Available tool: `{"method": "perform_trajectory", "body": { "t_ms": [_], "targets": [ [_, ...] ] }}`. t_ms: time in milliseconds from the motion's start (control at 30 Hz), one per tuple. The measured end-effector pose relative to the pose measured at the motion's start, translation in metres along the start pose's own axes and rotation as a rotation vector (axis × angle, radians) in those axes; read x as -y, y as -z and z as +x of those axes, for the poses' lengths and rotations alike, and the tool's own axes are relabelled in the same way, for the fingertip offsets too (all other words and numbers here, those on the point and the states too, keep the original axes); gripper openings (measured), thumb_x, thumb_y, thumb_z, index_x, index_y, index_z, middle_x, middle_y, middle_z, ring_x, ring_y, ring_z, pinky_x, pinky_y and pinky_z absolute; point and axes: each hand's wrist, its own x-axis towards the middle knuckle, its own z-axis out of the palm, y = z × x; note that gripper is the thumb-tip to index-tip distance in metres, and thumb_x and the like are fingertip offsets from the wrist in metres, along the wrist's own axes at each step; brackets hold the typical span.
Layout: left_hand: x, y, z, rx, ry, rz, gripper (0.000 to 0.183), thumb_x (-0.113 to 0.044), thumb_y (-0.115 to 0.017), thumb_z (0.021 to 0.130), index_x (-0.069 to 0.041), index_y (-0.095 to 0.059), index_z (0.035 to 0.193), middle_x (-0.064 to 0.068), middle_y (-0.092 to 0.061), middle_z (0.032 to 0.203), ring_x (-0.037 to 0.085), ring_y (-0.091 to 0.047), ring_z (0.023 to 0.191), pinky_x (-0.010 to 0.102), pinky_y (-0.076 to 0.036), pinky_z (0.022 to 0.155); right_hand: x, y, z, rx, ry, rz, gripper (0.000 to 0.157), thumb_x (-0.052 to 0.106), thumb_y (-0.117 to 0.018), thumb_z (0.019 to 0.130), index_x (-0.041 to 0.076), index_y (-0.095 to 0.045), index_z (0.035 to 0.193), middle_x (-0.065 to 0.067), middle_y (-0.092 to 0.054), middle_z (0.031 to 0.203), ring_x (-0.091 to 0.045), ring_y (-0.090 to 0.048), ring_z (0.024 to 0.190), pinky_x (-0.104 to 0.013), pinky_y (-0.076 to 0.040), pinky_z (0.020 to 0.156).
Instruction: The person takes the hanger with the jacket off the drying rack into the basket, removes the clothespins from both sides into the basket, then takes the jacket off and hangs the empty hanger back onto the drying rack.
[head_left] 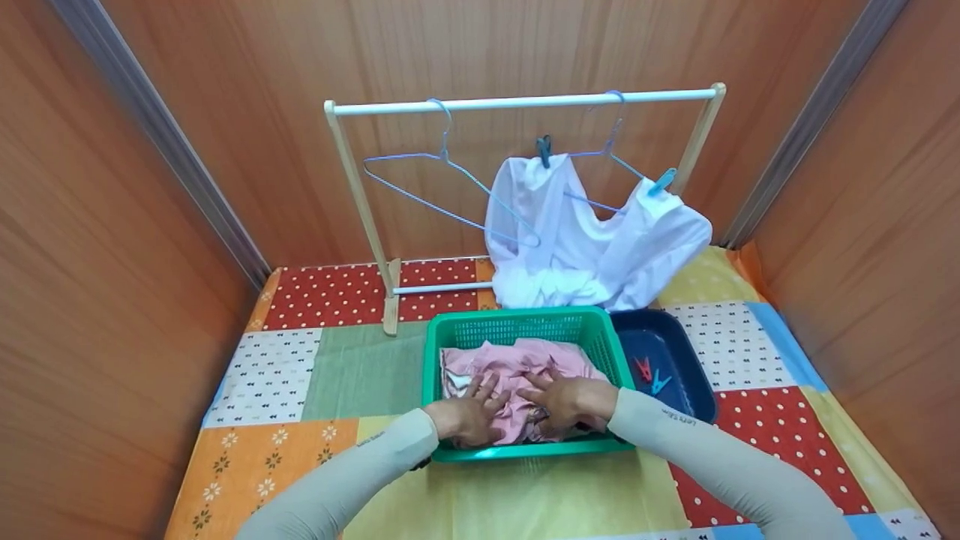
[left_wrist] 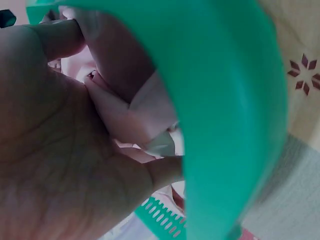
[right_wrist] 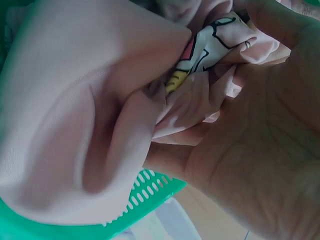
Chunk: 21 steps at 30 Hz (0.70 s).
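Note:
A pink garment (head_left: pixel 517 356) lies bunched in the green basket (head_left: pixel 529 452). Both hands reach into the basket from the near side. My left hand (head_left: pixel 471 418) rests on the left part of the garment, fingers spread; in the left wrist view the green rim crosses in front of its fingertips. To the right, my right hand (head_left: pixel 566 403) touches the garment with its fingers spread over the folds. Close up in the right wrist view, a white, black and yellow print (right_wrist: pixel 210 45) shows among the pink folds, and some fingers are hidden by cloth.
Behind the basket stands a drying rack (head_left: pixel 525 103). An unloaded hanger (head_left: pixel 446 157) and a white garment (head_left: pixel 592 247), clipped to another hanger, hang there. A dark blue tray (head_left: pixel 694 375) holds a red clothespin (head_left: pixel 643 368) and a blue clothespin (head_left: pixel 659 382). Wooden panels enclose the patchwork-covered surface.

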Motion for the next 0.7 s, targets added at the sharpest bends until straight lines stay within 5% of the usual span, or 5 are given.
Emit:
{"method": "perform_trajectory", "body": {
  "t_ms": [100,300,433,700],
  "targets": [
    [-0.002,-0.004,0.001,0.012,0.002,0.029,0.072,-0.054,-0.045,0.105,-0.03,-0.016,0.166,0.0,0.0,0.174,0.029,-0.001,0.158,0.053,-0.028,0.12,0.002,-0.002,0.001,0.007,-0.024,0.014,0.077,0.042,-0.067,0.098,0.038,-0.027,0.163,0.006,-0.019,0.171,-0.032,-0.037,0.149,-0.053,-0.045,0.108],
    [0.002,0.001,0.001,-0.045,-0.059,-0.007,0.071,-0.052,-0.049,0.105,-0.026,-0.021,0.165,0.005,-0.008,0.173,0.032,-0.008,0.158,0.051,-0.03,0.12,-0.004,0.003,0.0,-0.023,0.035,-0.05,0.08,0.029,-0.073,0.094,0.032,-0.031,0.162,0.002,-0.024,0.17,-0.03,-0.056,0.134,-0.04,-0.059,0.088],
    [0.011,0.01,-0.006,-0.133,-0.117,-0.121,0.07,-0.048,-0.054,0.104,-0.025,-0.027,0.164,0.006,-0.015,0.172,0.032,-0.013,0.157,0.055,-0.026,0.12,-0.009,0.008,-0.007,-0.083,0.082,-0.052,0.074,0.034,-0.068,0.099,0.028,-0.031,0.163,0.0,-0.024,0.17,-0.033,-0.045,0.143,-0.043,-0.055,0.098],
    [0.026,0.023,-0.025,-0.267,-0.182,-0.213,0.066,-0.045,-0.052,0.106,-0.021,-0.03,0.163,0.01,-0.019,0.17,0.036,-0.016,0.156,0.059,-0.024,0.119,-0.012,0.019,-0.026,-0.242,0.167,0.089,0.071,0.042,-0.063,0.101,0.028,-0.031,0.163,-0.004,-0.021,0.171,-0.034,-0.023,0.154,-0.057,-0.029,0.119]
  ]
}}
